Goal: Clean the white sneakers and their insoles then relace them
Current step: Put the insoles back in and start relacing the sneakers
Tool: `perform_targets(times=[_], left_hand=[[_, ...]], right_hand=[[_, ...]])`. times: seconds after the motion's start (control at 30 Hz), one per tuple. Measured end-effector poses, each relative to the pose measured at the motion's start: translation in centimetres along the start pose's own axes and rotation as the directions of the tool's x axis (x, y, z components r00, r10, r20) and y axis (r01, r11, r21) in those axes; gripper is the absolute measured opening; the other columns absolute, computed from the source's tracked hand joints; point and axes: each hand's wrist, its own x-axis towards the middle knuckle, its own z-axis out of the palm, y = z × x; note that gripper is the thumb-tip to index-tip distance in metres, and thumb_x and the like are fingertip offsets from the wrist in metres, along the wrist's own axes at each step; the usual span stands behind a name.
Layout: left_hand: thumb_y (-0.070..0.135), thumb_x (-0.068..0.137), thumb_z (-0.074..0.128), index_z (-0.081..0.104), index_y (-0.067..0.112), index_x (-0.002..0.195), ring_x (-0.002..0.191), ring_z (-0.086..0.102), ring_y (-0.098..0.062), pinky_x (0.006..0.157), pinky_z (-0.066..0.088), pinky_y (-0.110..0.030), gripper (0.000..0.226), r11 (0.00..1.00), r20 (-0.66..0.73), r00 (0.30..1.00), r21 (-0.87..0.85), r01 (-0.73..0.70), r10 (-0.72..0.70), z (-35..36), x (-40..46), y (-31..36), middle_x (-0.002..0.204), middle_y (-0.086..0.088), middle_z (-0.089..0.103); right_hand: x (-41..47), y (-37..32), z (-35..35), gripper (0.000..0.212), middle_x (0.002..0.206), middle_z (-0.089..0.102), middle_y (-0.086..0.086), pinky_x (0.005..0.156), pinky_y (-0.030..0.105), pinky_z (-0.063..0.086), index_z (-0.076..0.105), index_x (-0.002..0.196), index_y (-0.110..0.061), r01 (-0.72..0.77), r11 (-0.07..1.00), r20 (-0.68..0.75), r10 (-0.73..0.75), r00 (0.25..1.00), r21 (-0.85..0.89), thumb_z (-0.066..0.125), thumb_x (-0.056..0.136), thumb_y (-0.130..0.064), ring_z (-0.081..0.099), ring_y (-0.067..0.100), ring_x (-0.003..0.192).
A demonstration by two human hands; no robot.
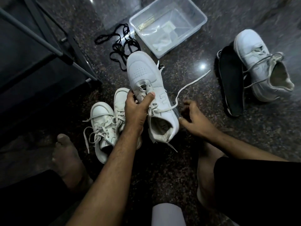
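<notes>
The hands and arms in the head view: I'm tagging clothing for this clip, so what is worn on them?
Nothing shows on either one. The left hand and right hand are bare, with no gloves, rings, watch or bands visible. Both forearms are bare too; no sleeve reaches into the picture.

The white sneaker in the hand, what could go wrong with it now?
The left hand alone grips the white leather sneaker by its laces, so it might slip and drop onto the pair of white sneakers below. Its long loose white lace trails over the dark speckled stone floor and could snag, or pick up dirt there.
</notes>
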Motion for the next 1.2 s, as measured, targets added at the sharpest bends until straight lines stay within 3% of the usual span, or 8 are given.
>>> perform_targets(times=[0.17, 0.3, 0.5, 0.7, 0.83, 0.9, 1.03, 1.2], left_hand=[[0.027, 0.072, 0.082, 0.069, 0.011, 0.108, 0.092, 0.074, -0.029, 0.085, 0.059, -0.051, 0.041, 0.998, -0.047, 0.998, 0.047, -0.047, 0.049, -0.9, 0.5, 2.1, 0.099, -0.009, 0.076], [0.027, 0.071, 0.081, 0.069, 0.006, 0.105, 0.089, 0.074, -0.030, 0.084, 0.060, -0.050, 0.042, 1.000, -0.102, 0.995, 0.015, 0.002, 0.000, -1.5, 0.4, 3.0, 0.097, -0.013, 0.076], [0.026, 0.074, 0.080, 0.069, 0.009, 0.107, 0.093, 0.074, -0.030, 0.088, 0.059, -0.052, 0.039, 0.999, -0.072, 0.996, 0.006, 0.048, -0.047, -1.7, -0.1, 2.6, 0.100, -0.012, 0.076], [0.031, 0.075, 0.080, 0.069, 0.013, 0.108, 0.094, 0.074, -0.023, 0.090, 0.058, -0.049, 0.040, 0.999, -0.079, 0.997, 0.045, 0.023, -0.020, -0.6, 0.2, 2.2, 0.099, -0.005, 0.077], [0.049, 0.063, 0.079, 0.069, 0.021, 0.103, 0.089, 0.073, -0.015, 0.089, 0.058, -0.044, 0.050, 0.985, -0.157, 0.987, 0.164, 0.050, -0.024, 0.4, 0.8, 1.5, 0.093, 0.005, 0.077], [0.054, 0.061, 0.079, 0.067, 0.023, 0.102, 0.087, 0.072, -0.012, 0.088, 0.059, -0.042, 0.053, 0.968, -0.142, 0.990, 0.247, 0.044, -0.008, 1.4, 0.6, 1.1, 0.092, 0.008, 0.076], [0.060, 0.060, 0.075, 0.063, 0.022, 0.104, 0.088, 0.069, -0.015, 0.086, 0.057, -0.037, 0.059, 0.897, -0.093, 0.996, 0.442, 0.027, 0.016, 3.5, 0.1, 0.4, 0.097, 0.007, 0.073], [0.056, 0.065, 0.078, 0.059, 0.014, 0.118, 0.097, 0.068, -0.021, 0.087, 0.055, -0.031, 0.070, 0.815, -0.040, 0.999, 0.578, 0.029, -0.008, 5.1, -0.2, -0.6, 0.108, -0.001, 0.072]], right_hand=[[0.1, 0.3, 1.9, 0.102, 0.132, 0.042, 0.015, 0.101, 0.049, 0.044, 0.028, 0.148, -0.008, 0.005, 0.950, 0.015, -0.001, 1.000, -0.313, 0.050, 0.072, -0.073, 0.043, 0.035, 0.122], [0.3, -0.7, 2.9, 0.112, 0.129, 0.034, 0.015, 0.091, 0.049, 0.048, 0.011, 0.154, -0.006, 0.029, 0.838, 0.044, -0.006, 0.999, -0.545, 0.068, 0.076, -0.062, 0.040, 0.035, 0.118], [0.6, -0.6, 1.9, 0.087, 0.128, 0.042, 0.016, 0.083, 0.043, 0.051, 0.020, 0.147, -0.012, -0.042, 0.940, -0.004, 0.043, 0.999, -0.339, 0.070, 0.078, -0.027, 0.058, 0.041, 0.106], [-0.9, 2.2, -3.5, 0.042, 0.103, 0.061, 0.011, 0.067, 0.039, 0.045, 0.035, 0.107, -0.018, -0.245, 0.888, -0.222, 0.167, 0.961, -0.389, 0.065, 0.078, -0.020, 0.064, 0.037, 0.093], [-1.9, 3.7, -5.4, 0.046, 0.116, 0.047, 0.014, 0.074, 0.049, 0.048, 0.037, 0.123, -0.017, -0.425, 0.864, -0.419, 0.292, 0.859, -0.270, 0.063, 0.085, -0.019, 0.059, 0.044, 0.098], [-1.9, 4.5, -5.6, 0.056, 0.118, 0.043, 0.014, 0.071, 0.050, 0.049, 0.034, 0.136, -0.015, -0.392, 0.854, -0.484, 0.197, 0.852, -0.343, 0.061, 0.087, -0.014, 0.056, 0.043, 0.100], [-1.1, 4.6, -4.1, 0.067, 0.121, 0.043, 0.017, 0.067, 0.046, 0.052, 0.028, 0.150, -0.007, -0.226, 0.708, -0.347, -0.029, 0.938, -0.670, 0.053, 0.088, -0.004, 0.049, 0.038, 0.100], [-0.6, 3.8, -1.6, 0.082, 0.146, 0.027, 0.014, 0.093, 0.046, 0.050, 0.022, 0.153, -0.016, -0.180, 0.789, -0.097, 0.151, 0.984, -0.587, 0.060, 0.090, -0.052, 0.039, 0.033, 0.126]])
